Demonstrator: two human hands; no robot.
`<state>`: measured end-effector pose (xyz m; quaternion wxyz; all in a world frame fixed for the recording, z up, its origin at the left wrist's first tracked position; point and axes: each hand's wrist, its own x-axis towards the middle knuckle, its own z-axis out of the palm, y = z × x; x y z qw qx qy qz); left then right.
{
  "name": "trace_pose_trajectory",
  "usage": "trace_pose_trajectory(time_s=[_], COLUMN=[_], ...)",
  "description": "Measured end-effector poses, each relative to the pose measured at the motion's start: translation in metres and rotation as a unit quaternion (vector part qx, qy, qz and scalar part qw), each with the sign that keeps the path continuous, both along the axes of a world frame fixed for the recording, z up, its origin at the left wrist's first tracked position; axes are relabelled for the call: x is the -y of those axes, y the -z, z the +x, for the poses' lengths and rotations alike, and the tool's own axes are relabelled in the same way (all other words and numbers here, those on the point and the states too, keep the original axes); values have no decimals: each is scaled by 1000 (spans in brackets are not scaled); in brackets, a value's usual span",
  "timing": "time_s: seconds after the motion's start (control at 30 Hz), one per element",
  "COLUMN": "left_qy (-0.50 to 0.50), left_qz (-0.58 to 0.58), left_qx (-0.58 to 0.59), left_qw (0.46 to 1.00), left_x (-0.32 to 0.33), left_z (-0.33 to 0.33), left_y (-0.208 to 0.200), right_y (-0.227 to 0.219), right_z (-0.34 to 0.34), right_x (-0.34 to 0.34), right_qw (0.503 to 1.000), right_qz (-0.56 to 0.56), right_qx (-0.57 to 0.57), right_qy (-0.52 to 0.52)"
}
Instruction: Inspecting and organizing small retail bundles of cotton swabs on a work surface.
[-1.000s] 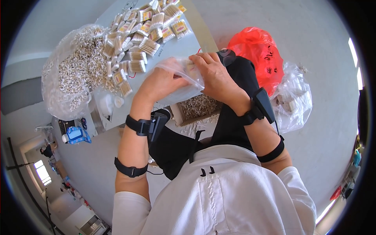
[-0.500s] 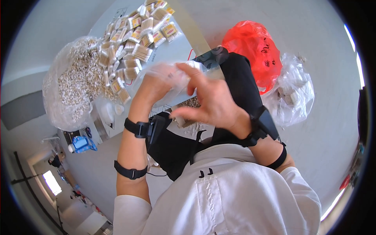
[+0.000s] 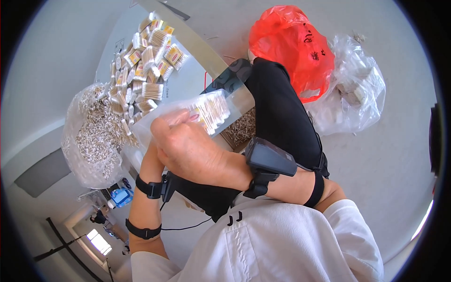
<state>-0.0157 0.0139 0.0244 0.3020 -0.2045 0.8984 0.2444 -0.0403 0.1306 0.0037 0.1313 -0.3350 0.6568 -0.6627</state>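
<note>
My right hand (image 3: 188, 143) is closed, its fingers curled at the near end of a clear plastic bag (image 3: 155, 115). Inside the bag's far end lies a row of cotton swab bundles (image 3: 216, 110) with a bit of yellow and red label. My left hand (image 3: 175, 117) is mostly hidden behind the right one; a part of it shows through the plastic, gripping the bag. Beyond the hands, many labelled cotton swab packs (image 3: 152, 90) are heaped on the table (image 3: 195, 56). A large clear bag of loose swabs (image 3: 96, 145) stands left of them.
A box of loose swabs (image 3: 242, 127) sits below the table edge, beside my black-clad leg (image 3: 286, 113). On the floor at right are a red plastic bag (image 3: 291, 47) and a clear bag with pale contents (image 3: 352, 94). A blue packet (image 3: 122, 197) lies at lower left.
My right hand has swung left across the left one and its spread fingers have closed on the bag. The bag's swab-filled end now shows plainly. The whole view has shifted.
</note>
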Motion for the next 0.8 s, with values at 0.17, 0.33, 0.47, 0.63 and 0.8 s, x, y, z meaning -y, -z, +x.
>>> trace_pose_trajectory(time_s=[0.17,0.33,0.47,0.63,0.8], left_qy=[-11,-29,-51,-74,-98], left_qz=[36,75,100,133,171], left_qx=[2,-4,-14,-33,-57], left_qw=[999,997,994,988,979], left_x=[0,17,15,10,20], left_z=[2,23,19,13,0], left_y=[-5,-24,-25,-25,-22], right_y=[7,5,1,8,1], right_z=[3,6,11,13,-7], right_x=[13,10,9,24,5], right_qw=[998,982,977,978,964], right_qz=[-37,-105,-116,-147,-172], right_qx=[47,155,176,119,195], right_qy=[9,-25,-47,84,58])
